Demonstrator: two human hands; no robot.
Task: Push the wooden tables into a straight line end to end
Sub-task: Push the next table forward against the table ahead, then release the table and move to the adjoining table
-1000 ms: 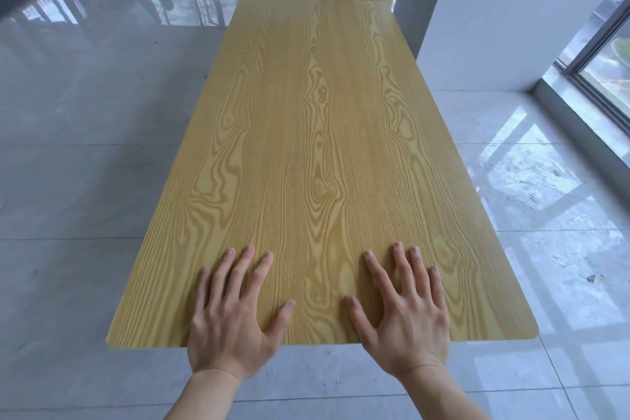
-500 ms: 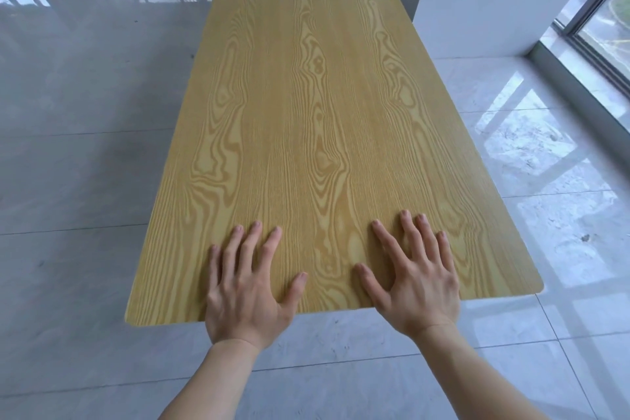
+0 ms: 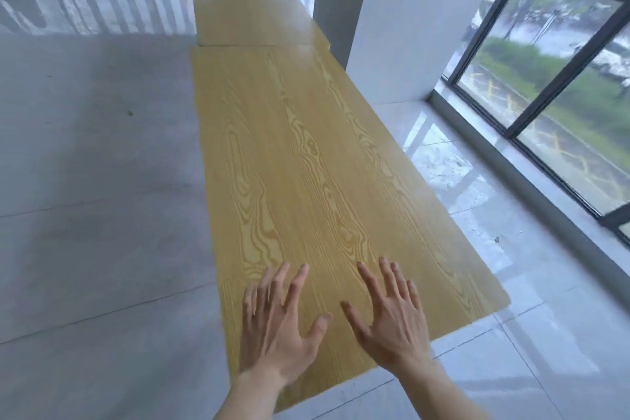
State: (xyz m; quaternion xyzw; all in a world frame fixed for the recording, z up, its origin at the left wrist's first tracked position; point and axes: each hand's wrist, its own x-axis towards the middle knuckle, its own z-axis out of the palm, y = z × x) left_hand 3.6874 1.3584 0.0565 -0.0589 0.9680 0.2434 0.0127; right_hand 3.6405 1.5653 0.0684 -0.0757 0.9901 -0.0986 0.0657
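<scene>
Viewing the lower centre of the frame, I note the left hand (image 3: 276,327) and right hand (image 3: 392,317), fingers spread, gripping nothing, over the near table (image 3: 306,153). Palm contact I cannot tell. Its far end meets the second table (image 3: 245,7), upper centre, slightly offset.
</scene>
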